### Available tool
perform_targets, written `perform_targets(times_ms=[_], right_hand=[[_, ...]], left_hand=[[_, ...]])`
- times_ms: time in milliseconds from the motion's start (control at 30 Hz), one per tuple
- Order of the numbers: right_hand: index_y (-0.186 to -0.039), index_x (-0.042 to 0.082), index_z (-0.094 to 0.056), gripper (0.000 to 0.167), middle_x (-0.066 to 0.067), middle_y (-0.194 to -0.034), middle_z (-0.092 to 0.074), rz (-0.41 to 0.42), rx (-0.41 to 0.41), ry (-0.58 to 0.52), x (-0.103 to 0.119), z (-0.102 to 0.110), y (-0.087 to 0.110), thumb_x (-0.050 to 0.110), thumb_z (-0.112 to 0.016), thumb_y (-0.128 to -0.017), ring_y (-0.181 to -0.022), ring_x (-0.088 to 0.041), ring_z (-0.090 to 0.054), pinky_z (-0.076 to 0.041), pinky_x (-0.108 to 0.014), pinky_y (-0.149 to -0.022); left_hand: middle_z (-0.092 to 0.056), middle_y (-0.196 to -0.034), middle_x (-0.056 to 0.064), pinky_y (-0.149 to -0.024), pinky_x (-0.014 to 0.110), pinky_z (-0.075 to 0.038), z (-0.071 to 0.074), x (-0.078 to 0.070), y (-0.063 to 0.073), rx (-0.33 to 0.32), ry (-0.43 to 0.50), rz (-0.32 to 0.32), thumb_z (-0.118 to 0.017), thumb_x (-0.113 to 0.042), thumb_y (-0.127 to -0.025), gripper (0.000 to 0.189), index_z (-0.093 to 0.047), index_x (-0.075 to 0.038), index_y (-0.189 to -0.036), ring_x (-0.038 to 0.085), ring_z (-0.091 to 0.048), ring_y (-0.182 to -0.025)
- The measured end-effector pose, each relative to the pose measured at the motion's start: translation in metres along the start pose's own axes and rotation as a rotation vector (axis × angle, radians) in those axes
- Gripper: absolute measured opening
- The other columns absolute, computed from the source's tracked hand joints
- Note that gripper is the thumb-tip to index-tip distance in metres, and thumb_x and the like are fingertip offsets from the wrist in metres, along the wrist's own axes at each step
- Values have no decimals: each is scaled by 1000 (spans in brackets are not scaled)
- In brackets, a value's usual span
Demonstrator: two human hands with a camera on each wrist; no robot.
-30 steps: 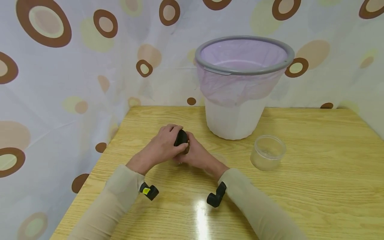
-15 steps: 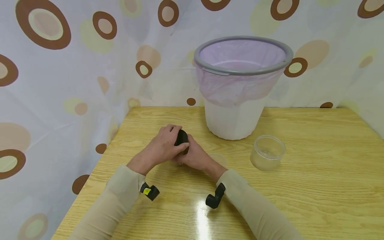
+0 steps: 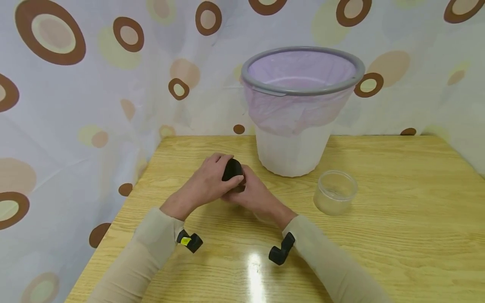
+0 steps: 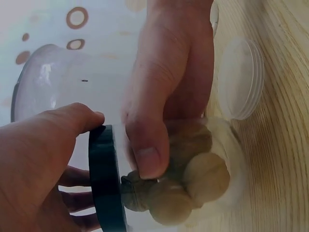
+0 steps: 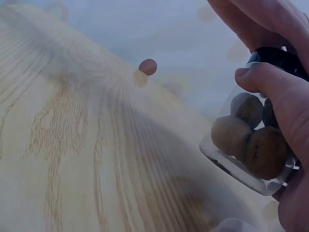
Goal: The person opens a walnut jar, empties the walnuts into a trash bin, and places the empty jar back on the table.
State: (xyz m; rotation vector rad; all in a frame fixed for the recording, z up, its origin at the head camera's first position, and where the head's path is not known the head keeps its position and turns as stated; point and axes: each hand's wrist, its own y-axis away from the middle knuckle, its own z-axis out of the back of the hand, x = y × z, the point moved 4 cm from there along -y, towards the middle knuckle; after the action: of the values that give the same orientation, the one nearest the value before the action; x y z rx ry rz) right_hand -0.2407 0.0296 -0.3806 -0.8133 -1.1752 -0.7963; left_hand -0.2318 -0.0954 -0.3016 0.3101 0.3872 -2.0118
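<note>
Between both hands is a clear jar (image 5: 217, 150) with a black lid (image 4: 105, 176), tilted over. Several round brown lumps that look like walnuts (image 4: 207, 178) lie inside it. My left hand (image 3: 202, 179) grips the lid, its thumb and fingers curled over the rim. The right hand (image 3: 255, 193) wraps round the jar's body, with the thumb (image 4: 150, 154) pressed along its side. In the head view the hands cover most of the jar, and the lid's black top (image 3: 232, 169) shows between them.
An open clear round tub (image 3: 335, 193) stands right of the hands. Behind it is a white bin (image 3: 295, 147) with a pink liner and grey rim. A clear flat lid (image 4: 240, 79) lies on the wooden table (image 3: 398, 235). Patterned cloth (image 3: 212, 105) hangs behind.
Both hands and the jar have shifted slightly right and up in the head view, and more of the black lid's top shows. Both hands stay on the jar.
</note>
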Motion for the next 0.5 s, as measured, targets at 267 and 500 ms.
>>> perform_targets(times_ms=[267,500], right_hand=[[-134,12,-47,56,-12,-120,-58,170,88,20,17,14,4,7,-74,-86,-96,-25,-64,-58,-36,-81],[-138,6,-40,70,-9,-128,-54,122,25,235,28,30,18,10,-79,-80,-105,-19,-60,-54,-33,-88]], left_hand=[[-49,-137,17,-98,46,-52,2,-9,-2,-3,95,-42,-62,-41,-97,58,-48,-11,-145,32,-54,-120],[-50,-133,16,-91,44,-55,1,-17,-3,9,123,-70,-64,-42,-96,59,-48,-13,-145,31,-56,-113]])
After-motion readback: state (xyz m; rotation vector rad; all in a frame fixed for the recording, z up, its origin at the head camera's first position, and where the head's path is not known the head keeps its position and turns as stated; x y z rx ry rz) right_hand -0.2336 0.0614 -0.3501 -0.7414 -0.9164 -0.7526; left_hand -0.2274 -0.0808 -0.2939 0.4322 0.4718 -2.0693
